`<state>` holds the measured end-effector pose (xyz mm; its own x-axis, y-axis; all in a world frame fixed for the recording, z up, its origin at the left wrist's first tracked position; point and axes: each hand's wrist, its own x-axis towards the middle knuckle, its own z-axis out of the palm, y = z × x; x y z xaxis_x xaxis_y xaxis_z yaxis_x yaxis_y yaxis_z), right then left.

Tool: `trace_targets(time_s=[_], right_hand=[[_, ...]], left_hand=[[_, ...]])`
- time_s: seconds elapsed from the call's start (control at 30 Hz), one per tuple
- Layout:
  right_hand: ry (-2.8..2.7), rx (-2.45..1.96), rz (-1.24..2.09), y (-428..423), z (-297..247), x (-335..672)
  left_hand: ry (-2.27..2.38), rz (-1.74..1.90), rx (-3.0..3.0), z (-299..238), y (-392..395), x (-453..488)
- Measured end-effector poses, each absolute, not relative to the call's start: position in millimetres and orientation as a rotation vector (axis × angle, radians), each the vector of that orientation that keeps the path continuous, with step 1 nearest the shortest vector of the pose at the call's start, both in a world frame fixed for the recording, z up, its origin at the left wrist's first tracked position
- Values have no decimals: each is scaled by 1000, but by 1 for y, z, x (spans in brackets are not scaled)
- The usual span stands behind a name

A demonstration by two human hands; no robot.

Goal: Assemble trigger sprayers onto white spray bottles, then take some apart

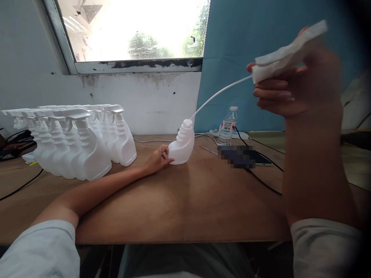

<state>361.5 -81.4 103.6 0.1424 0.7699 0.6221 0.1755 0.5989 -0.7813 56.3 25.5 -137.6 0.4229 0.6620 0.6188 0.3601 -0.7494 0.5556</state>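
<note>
White bottle [182,144] upright, my landmark. My left hand [158,158] holds its lower left side, thumb low near the base. A thin tube [217,92] meets its mouth; depth inside hidden. The tube bows up rightward to a spray head [290,52], gripped in my right hand [304,87], high to the right of the white bottle.

Step in hand, my judgement: guiding the tube at the mouth; inward or outward, I cannot tell. Next move probably calls for a steady base and tube aligned with the mouth.

Left of the white bottle: spray bottles [92,154], clustered, heads on. Right: water bottle [227,127]. Beneath: wooden table [185,204].
</note>
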Motion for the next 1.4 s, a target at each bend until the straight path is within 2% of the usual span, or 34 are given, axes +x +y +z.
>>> trace_targets(time_s=[0.1, 0.2, 0.6, 1.03, 1.23, 1.4], right_hand=[[-1402, -830, 1054, -73, 103, 353], [-1317, -729, 1187, -60, 99, 346], [-1722, -745, 798, -19, 48, 301], [-1766, -858, 944, -11, 32, 284], [-1672, -552, 1187, 7, 11, 274], [-1554, -434, 1207, 19, -5, 265]], left_hand=[[844, 1255, 2368, -138, 25, 57], [841, 1249, 2373, -138, 24, 57], [778, 1162, 2443, -138, 19, 55], [822, 1107, 2358, -136, 17, 56], [808, 1106, 2329, -137, 20, 56], [831, 1089, 2287, -135, 15, 57]])
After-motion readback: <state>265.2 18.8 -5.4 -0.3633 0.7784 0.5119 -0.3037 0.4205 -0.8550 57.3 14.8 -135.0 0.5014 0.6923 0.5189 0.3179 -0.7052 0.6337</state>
